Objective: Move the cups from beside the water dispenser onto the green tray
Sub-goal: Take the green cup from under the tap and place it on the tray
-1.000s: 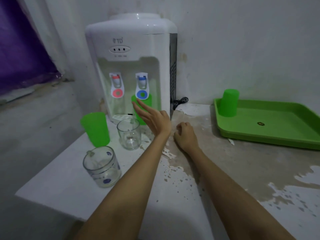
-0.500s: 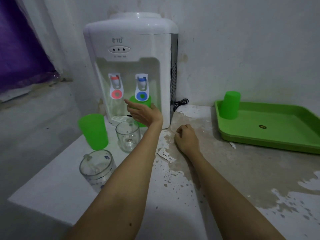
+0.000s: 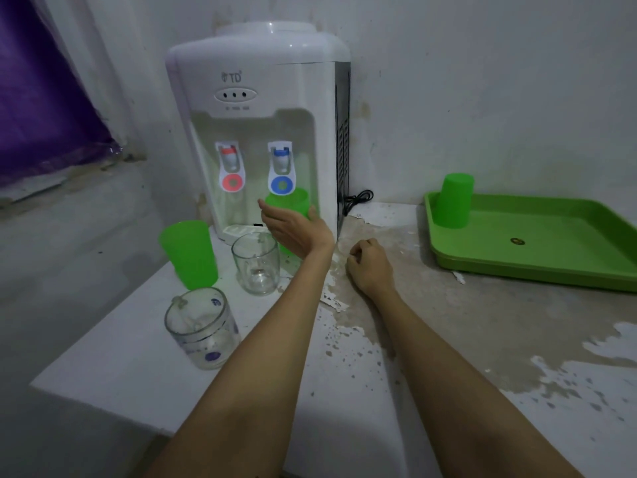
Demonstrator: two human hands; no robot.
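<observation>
A green plastic cup [image 3: 289,201] stands under the blue tap of the white water dispenser [image 3: 258,81]. My left hand [image 3: 293,232] wraps around this cup, fingers on its left side and thumb on its right. My right hand [image 3: 368,267] rests on the counter as a closed fist, holding nothing. In front of the dispenser stand a second green cup [image 3: 189,253], a clear glass [image 3: 255,263] and a glass mug [image 3: 203,332]. The green tray [image 3: 551,270] lies at the right with one green cup [image 3: 453,200] upside down in its far left corner.
The counter [image 3: 431,339] has peeling, stained paint and ends in an edge at the lower left. A black power cord [image 3: 358,198] lies coiled beside the dispenser. A purple curtain [image 3: 38,98] hangs at the far left.
My left hand reached in under the blue tap and its fingers closed around the green cup there. My right fist stayed on the counter.
</observation>
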